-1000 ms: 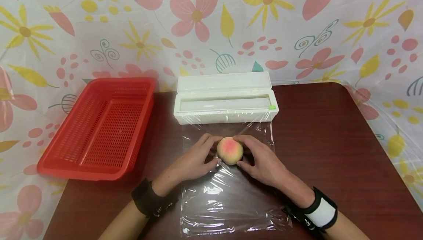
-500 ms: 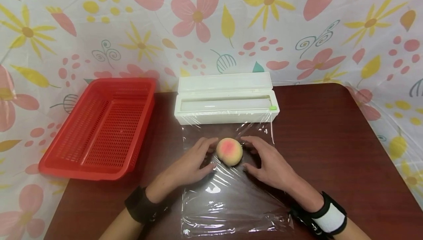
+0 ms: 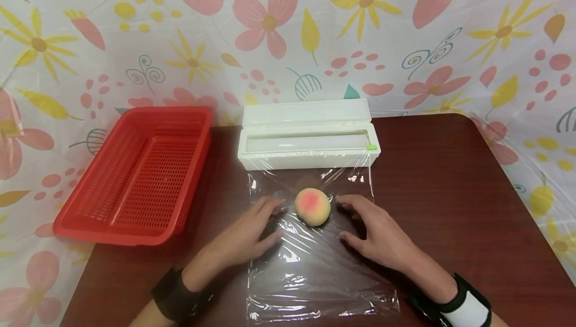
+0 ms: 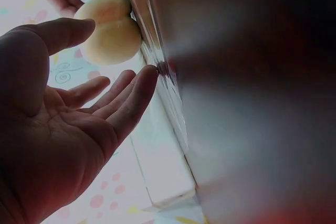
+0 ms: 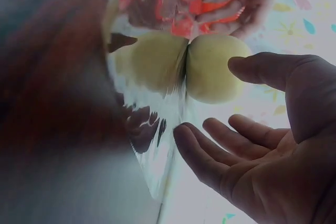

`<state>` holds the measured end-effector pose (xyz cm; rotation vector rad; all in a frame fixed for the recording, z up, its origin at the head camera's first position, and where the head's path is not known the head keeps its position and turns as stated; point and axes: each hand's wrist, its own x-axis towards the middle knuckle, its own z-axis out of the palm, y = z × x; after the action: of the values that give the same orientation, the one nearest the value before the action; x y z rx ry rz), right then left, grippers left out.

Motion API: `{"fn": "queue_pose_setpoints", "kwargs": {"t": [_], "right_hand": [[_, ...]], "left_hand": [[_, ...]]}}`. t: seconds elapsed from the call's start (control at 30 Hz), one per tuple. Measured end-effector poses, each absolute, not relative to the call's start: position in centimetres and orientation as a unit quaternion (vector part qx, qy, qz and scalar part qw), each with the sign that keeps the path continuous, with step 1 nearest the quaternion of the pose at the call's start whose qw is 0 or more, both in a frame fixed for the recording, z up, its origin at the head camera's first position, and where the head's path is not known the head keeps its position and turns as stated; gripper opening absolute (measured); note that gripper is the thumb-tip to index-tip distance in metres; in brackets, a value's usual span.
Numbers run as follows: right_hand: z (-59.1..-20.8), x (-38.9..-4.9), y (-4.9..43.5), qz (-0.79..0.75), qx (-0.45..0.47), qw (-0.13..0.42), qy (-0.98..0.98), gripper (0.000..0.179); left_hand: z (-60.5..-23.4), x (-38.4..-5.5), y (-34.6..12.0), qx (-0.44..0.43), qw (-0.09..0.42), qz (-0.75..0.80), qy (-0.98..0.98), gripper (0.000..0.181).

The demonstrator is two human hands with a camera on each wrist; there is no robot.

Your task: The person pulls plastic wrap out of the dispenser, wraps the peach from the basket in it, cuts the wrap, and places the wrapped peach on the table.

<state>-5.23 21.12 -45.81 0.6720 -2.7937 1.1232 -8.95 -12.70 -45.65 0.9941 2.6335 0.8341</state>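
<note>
A yellow peach with a pink-red blush (image 3: pixel 312 207) sits on a sheet of clear cling film (image 3: pixel 306 277) laid over the table. The film runs out from a white dispenser box (image 3: pixel 308 161) whose lid stands raised. To the left of the peach is my left hand (image 3: pixel 247 234), its fingers spread and apart from the fruit. My right hand (image 3: pixel 380 232) lies on the other side, fingers loosely bent, with a gap to the peach. Both wrist views show the peach (image 4: pixel 113 30) beyond relaxed fingers that hold nothing.
A red plastic basket (image 3: pixel 198 167) with slotted sides stands at the left of the dark brown table (image 3: pixel 441 192). A small green slider (image 3: pixel 371 147) is on the box's right end. Behind the table hangs a flower-patterned cloth (image 3: pixel 292 27).
Both hands have let go of the peach and drawn back outward, the left to the left and the right to the right. The peach stays on the film.
</note>
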Motion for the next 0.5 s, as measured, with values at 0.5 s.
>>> {"fn": "queue_pose_setpoints", "kwargs": {"t": [0.5], "right_hand": [[-45.9,-2.7,22.3,0.341,0.216,0.038,-0.914,0.063]], "left_hand": [[-45.9,-5.9,-15.1,0.376,0.062,0.258,0.888,0.063]]}}
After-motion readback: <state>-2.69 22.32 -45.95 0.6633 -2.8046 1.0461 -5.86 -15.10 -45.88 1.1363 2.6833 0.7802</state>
